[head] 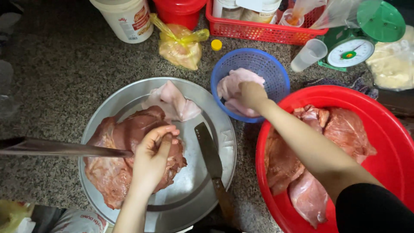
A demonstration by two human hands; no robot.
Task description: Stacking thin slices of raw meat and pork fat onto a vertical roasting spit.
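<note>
L hand, lower centre of frame, rests on the big raw meat slab in the round metal tray; fingers curled together, gripping a fold of meat. A long knife blade comes in from the left edge & meets the meat beside that hand. A 2nd knife lies on the tray's right side. R hand reaches into the blue basket, upper centre, fingers closed on pale fat pieces. Red basin w/ more meat sits at right on the speckled bench.
</note>
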